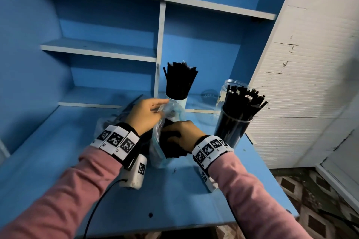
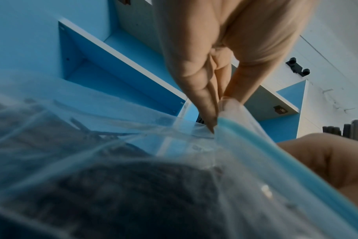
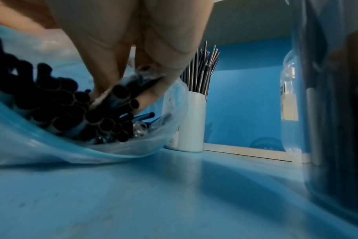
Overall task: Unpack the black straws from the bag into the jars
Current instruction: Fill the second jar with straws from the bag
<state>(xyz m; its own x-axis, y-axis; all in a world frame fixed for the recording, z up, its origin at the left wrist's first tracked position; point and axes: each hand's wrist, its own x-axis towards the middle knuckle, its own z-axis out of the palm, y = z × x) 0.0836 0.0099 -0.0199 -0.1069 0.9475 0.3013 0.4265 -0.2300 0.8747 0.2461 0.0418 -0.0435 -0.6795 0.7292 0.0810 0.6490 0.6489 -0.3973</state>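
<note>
On the blue table point(image 1: 58, 161), a clear plastic bag point(image 1: 158, 158) with a blue zip strip lies open between the 2 hands, its mouth turned toward the right. The left hand point(image 1: 144, 117) pinches the upper edge of the bag between thumb and fingertips point(image 2: 209, 122), lifting that edge up and away from the lower one. The right hand point(image 1: 182, 134) reaches into the mouth, its fingers point(image 3: 104, 67) curled round a small bunch of the black straws point(image 3: 71, 110) that fill the bag; the open ends of the straws face the right wrist camera.

Beyond the bag, at the far edge of the table, stands a white jar point(image 1: 179, 102) with thin black straws point(image 1: 179, 81) fanning out of its top. To the right, near the table's right edge, stands a clear jar point(image 1: 231, 128) packed with thicker black straws point(image 1: 242, 103) that stick out above its rim. Just behind it is a second clear jar point(image 1: 226, 91); what it holds cannot be told.

To the left of the left hand, partly hidden by the wrist, lies another clear plastic bag point(image 1: 114, 116) with dark contents. Behind the table rise blue shelves point(image 1: 101, 48) with pale edges. A white slatted wall point(image 1: 303, 83) stands on the right.
</note>
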